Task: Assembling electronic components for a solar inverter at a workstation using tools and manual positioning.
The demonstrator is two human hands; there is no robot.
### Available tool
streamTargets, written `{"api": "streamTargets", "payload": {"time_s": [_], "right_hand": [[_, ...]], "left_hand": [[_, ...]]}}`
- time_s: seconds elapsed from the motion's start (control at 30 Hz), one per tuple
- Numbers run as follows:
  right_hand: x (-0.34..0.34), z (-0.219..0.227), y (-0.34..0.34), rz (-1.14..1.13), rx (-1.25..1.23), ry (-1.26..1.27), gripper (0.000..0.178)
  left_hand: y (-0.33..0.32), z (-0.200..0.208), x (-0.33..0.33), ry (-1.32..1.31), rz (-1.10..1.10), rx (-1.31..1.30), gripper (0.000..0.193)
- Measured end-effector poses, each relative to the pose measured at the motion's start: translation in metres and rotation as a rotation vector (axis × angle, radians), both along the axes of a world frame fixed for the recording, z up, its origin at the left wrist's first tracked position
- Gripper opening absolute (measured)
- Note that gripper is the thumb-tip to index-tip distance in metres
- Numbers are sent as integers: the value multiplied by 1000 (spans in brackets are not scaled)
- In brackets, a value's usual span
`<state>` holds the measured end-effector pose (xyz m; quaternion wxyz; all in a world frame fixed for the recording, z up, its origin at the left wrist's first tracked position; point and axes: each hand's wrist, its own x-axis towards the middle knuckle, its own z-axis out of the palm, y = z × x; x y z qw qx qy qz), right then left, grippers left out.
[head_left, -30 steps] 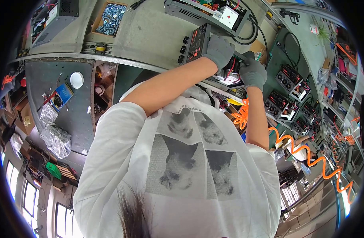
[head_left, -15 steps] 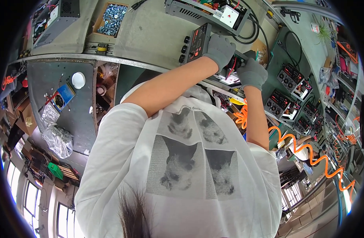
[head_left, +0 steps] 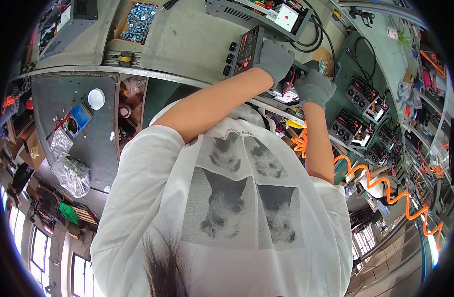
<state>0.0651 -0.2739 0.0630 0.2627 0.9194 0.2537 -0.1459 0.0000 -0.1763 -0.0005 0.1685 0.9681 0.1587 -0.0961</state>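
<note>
A dark electronic unit with a knobbed front panel [head_left: 248, 52] stands at the bench's near edge, its top uncovered so that red wires and a white-lit interior [head_left: 288, 95] show. My left hand [head_left: 275, 63], in a grey glove, is closed over the unit just behind the panel; its fingertips are partly hidden. At the unit's right end is my gloved right hand [head_left: 315, 89], fingers bent inward by the wires. Whatever lies between those fingers is hidden.
Beyond stands a larger open chassis [head_left: 259, 17] with black cables [head_left: 318, 37]. A box of screws [head_left: 138, 22] sits far left. Several similar units [head_left: 348, 126] line the right. An orange coiled hose [head_left: 380, 193] crosses the right side. A person works farther off at right.
My right hand has tilted slightly and shifted a little at the unit's right end. My left hand stays on the unit, almost unmoved.
</note>
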Motion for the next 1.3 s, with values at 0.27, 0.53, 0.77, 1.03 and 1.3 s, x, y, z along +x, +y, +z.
{"api": "streamTargets", "payload": {"time_s": [0.27,0.53,0.77,1.03,1.3], "right_hand": [[-2,-13,-13,-87,164,-91,26],[4,-18,-22,26,168,-47,25],[5,-17,-27,114,285,-62,21],[16,-22,-35,393,288,-20,12],[25,-25,-36,389,148,32,18]], "left_hand": [[-1,1,1,17,-7,0,21],[1,-2,4,-21,-4,34,20],[3,-1,3,-24,-13,56,21],[2,-2,2,-39,-16,70,23],[1,1,5,-3,-20,72,23]]}}
